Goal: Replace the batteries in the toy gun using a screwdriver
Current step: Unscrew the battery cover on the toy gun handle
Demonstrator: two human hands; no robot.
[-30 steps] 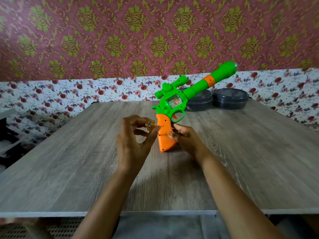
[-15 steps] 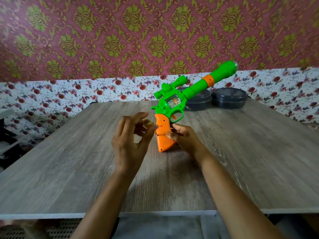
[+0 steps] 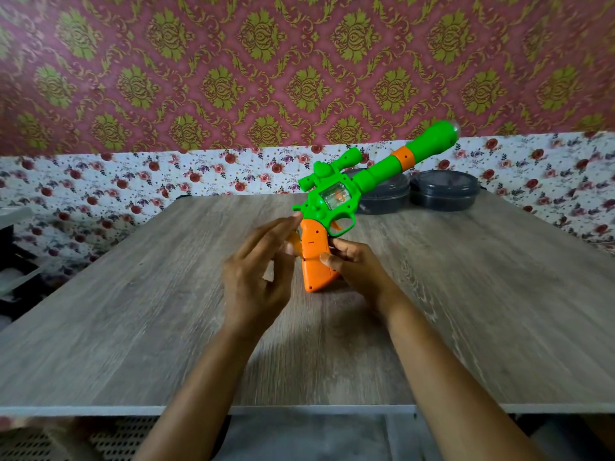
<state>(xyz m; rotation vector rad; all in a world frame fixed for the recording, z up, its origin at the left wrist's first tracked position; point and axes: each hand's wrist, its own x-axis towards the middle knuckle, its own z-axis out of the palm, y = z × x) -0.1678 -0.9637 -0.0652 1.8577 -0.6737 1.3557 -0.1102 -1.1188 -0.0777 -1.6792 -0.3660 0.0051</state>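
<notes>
A green toy gun (image 3: 372,173) with an orange grip (image 3: 314,261) stands on its butt on the wooden table (image 3: 133,311), barrel pointing up and to the right. My right hand (image 3: 361,269) grips the orange grip from the right side. My left hand (image 3: 256,277) is at the grip's left rear edge, fingers stretched out straight, fingertips touching the gun's green back end. A small orange-yellow piece (image 3: 294,240) shows between those fingers and the grip; what it is cannot be told. No screwdriver is in view.
Two dark round lidded containers (image 3: 387,197) (image 3: 444,191) sit at the table's far edge behind the gun. A dark shelf (image 3: 13,261) stands to the left of the table. Patterned wallpaper covers the wall behind.
A second ago my left hand pinched a gold-tipped battery beside the grip. Its fingers have since straightened and moved against the grip's back. My right hand and the gun barely moved.
</notes>
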